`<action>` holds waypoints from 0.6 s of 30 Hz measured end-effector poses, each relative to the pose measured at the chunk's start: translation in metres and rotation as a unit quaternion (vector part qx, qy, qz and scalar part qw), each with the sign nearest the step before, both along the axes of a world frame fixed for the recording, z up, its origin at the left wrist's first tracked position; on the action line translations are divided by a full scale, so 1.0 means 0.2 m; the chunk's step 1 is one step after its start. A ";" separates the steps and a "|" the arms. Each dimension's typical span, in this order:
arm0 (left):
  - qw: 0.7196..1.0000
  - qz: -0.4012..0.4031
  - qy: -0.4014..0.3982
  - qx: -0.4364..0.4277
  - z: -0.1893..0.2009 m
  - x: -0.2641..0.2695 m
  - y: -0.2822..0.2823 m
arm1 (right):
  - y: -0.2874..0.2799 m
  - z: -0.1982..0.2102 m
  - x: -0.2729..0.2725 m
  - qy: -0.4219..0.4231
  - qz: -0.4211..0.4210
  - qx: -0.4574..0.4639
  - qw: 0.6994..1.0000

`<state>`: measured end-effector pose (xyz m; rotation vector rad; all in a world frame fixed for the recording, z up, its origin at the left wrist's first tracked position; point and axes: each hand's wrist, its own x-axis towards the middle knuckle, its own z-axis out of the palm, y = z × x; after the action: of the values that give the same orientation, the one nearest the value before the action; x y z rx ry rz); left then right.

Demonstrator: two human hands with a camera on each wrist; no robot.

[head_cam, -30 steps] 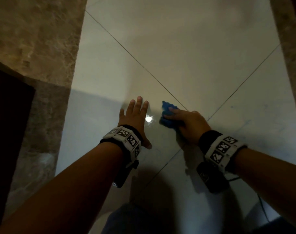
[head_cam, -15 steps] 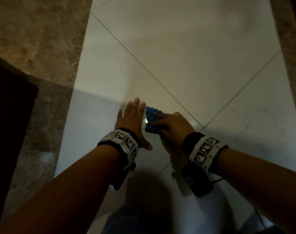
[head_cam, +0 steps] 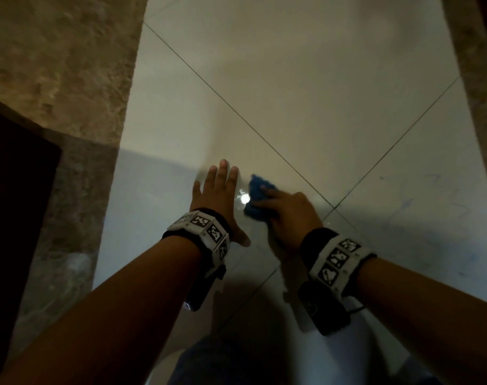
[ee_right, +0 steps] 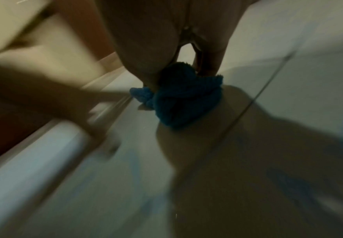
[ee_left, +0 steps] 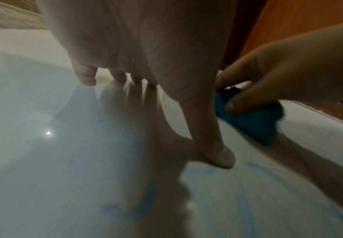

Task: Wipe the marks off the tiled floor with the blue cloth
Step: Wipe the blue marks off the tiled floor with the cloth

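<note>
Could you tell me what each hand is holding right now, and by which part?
The right hand grips the bunched blue cloth from above, by its top; the left hand holds nothing, flat on the floor.

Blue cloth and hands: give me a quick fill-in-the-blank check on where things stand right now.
1. The blue cloth is gripped by the ____ hand.
2. The left hand rests on the tiled floor with its fingers ____.
3. Faint marks left on the tile to the right are ____ in colour.
4. The cloth lies to the ____ of the left hand.

Missing words: right; straight; blue; right
</note>
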<state>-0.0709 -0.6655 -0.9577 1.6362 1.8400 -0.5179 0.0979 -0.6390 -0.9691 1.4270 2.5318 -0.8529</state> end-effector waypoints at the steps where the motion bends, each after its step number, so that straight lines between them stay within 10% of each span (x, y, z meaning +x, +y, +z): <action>1: 1.000 0.000 0.001 -0.001 0.00 0.00 0.00 | -0.01 0.00 0.01 -0.010 0.026 0.004 1.000; 7: 1.000 0.003 -0.007 -0.002 0.02 0.01 -0.01 | 0.27 0.08 0.34 0.045 -0.222 0.010 0.974; 15: 1.000 0.005 -0.008 -0.004 0.01 0.01 0.00 | -0.02 0.04 0.15 0.033 0.033 -0.025 0.999; 18: 1.000 0.004 -0.009 0.004 0.01 0.00 -0.01 | 0.05 0.09 0.21 0.081 -0.087 -0.037 0.992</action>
<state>-0.0702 -0.6668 -0.9563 1.6343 1.8372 -0.4917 0.1408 -0.6287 -0.9504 1.6356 2.4837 -1.1234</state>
